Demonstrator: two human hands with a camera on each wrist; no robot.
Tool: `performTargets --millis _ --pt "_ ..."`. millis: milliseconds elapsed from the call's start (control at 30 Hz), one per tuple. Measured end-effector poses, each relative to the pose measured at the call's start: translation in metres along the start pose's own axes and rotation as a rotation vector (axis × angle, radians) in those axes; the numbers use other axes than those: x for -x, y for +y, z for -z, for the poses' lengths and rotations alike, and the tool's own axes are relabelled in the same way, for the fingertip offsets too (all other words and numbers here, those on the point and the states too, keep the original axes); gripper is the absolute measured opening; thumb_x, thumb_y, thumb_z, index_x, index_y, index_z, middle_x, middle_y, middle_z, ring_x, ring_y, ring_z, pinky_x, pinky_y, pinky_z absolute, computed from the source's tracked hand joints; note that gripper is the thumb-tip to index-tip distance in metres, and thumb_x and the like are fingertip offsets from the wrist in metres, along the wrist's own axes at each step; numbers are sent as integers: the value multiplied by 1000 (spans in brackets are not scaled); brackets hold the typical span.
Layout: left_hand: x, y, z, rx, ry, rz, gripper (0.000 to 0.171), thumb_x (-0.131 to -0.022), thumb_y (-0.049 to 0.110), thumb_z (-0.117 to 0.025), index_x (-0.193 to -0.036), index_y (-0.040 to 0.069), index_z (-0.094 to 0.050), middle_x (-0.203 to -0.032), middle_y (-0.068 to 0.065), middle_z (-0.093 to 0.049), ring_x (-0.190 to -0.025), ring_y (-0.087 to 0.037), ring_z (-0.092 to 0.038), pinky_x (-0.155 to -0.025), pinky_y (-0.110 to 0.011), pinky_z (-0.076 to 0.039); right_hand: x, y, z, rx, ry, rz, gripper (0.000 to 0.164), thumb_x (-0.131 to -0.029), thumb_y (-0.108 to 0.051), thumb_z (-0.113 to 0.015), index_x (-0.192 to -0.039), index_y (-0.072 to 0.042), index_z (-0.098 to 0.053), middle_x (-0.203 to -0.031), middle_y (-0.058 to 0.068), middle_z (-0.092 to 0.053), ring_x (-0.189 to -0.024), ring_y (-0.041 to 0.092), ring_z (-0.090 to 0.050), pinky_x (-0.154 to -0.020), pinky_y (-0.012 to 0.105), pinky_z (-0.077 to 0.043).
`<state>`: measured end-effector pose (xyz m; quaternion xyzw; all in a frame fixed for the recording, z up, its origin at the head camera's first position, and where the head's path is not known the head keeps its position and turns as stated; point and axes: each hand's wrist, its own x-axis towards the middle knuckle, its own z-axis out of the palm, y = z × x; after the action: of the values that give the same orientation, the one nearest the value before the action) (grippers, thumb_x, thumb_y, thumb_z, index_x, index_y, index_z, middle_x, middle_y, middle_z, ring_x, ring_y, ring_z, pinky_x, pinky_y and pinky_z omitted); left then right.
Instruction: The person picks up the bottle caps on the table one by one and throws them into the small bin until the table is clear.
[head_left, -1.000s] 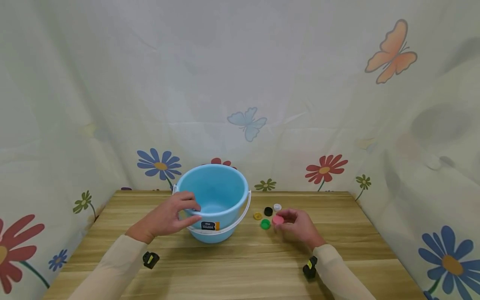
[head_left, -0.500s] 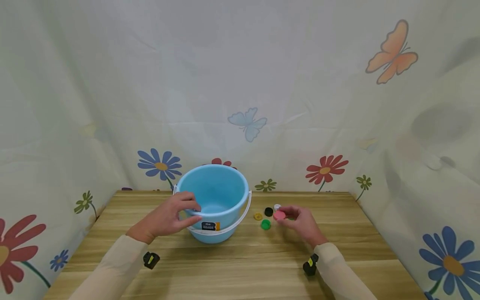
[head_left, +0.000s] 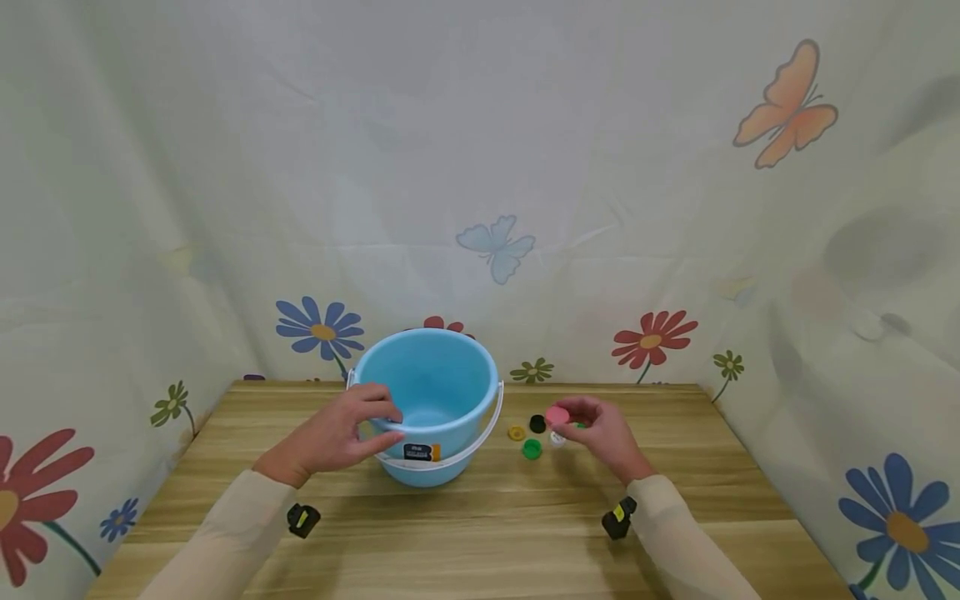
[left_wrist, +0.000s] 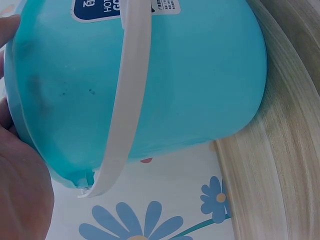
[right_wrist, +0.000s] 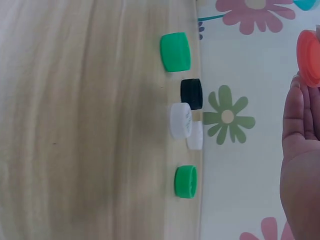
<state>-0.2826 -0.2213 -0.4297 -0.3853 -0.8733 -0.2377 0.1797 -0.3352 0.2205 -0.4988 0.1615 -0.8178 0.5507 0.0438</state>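
A light blue bucket (head_left: pixel 427 358) with a white handle (left_wrist: pixel 127 90) stands left of the middle of the table. My left hand (head_left: pixel 348 425) grips its near left rim, fingers inside and thumb outside. Between the thumb and fingers of my right hand (head_left: pixel 603 429) is a pink bottle cap (head_left: pixel 557 416), raised above the table, red-looking in the right wrist view. Under and beside this hand lie a white cap (head_left: pixel 557 437), a black cap (head_left: pixel 537 423), a yellow cap (head_left: pixel 517 432) and a green cap (head_left: pixel 532 449). The hand partly hides a second green cap (head_left: pixel 580 426).
The right wrist view also shows a second white cap (right_wrist: pixel 196 135) behind the nearer one. A flowered curtain (head_left: pixel 600 208) hangs just behind the far edge of the wooden table (head_left: pixel 450 542). Black wrist devices (head_left: pixel 303 520) sit below both cuffs.
My right hand has lifted the pink cap from among the other caps, up and slightly away from me. A white cap shows beneath it now. The left hand keeps its grip on the bucket.
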Motion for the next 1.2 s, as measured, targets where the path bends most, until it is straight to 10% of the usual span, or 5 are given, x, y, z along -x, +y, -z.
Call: performTargets --millis 1200 --pt "-2 5 1 3 -8 19 13 -88 35 -82 -96 31 -73 -96 16 -57 -96 -6 -53 -84 -39 -57 -20 -60 -13 -68 -36 116 43 -87 -30 -84 -123 -13 -70 -123 5 -71 -110 22 -67 -94 21 -54"
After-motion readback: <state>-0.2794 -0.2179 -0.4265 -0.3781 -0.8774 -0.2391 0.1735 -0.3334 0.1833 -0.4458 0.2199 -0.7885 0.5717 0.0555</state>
